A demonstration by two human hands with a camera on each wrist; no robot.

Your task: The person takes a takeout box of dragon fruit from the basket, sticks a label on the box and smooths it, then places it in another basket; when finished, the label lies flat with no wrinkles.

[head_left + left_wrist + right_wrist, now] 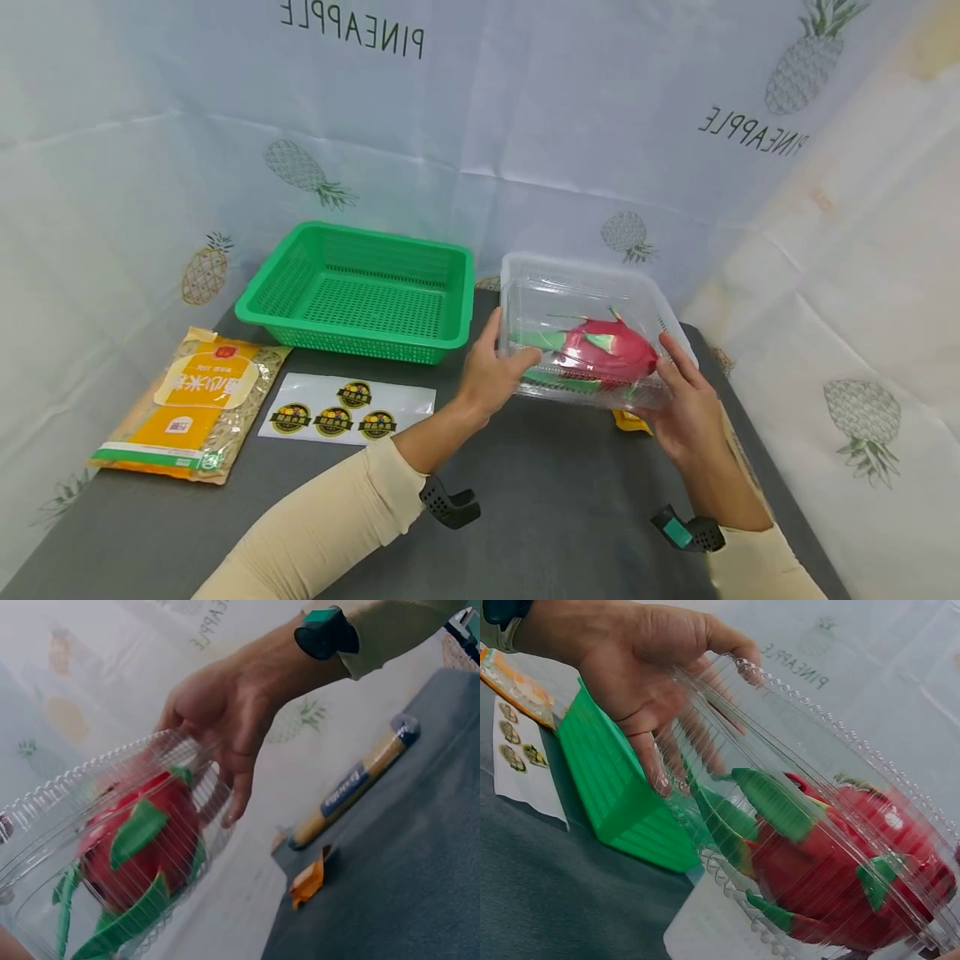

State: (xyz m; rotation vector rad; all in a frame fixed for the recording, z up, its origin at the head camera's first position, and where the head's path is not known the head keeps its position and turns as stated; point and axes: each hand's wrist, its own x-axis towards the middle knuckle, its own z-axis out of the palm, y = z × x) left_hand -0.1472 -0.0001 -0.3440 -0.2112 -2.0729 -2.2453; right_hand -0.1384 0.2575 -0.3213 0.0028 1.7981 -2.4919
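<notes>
A clear plastic clamshell box [551, 304] is held up off the table between both hands, tilted. Through its walls shows a red dragon fruit [607, 350] with green scales. At the box's left end, my left hand [487, 375] grips the side, with the thumb toward the front; the right wrist view shows this hand's fingers around the ridged edge. My right hand [686, 408] holds the opposite end, its fingers along the wall, as the left wrist view also shows. Behind the box stands a white basket [577, 265], partly hidden by it.
A green basket [356, 333] stands at the back left. Before it lies a white sheet of round black-and-gold stickers [330, 412], beside a yellow grain bag [198, 400]. To the right are an orange packet [307, 881] and a long noodle pack [349, 787].
</notes>
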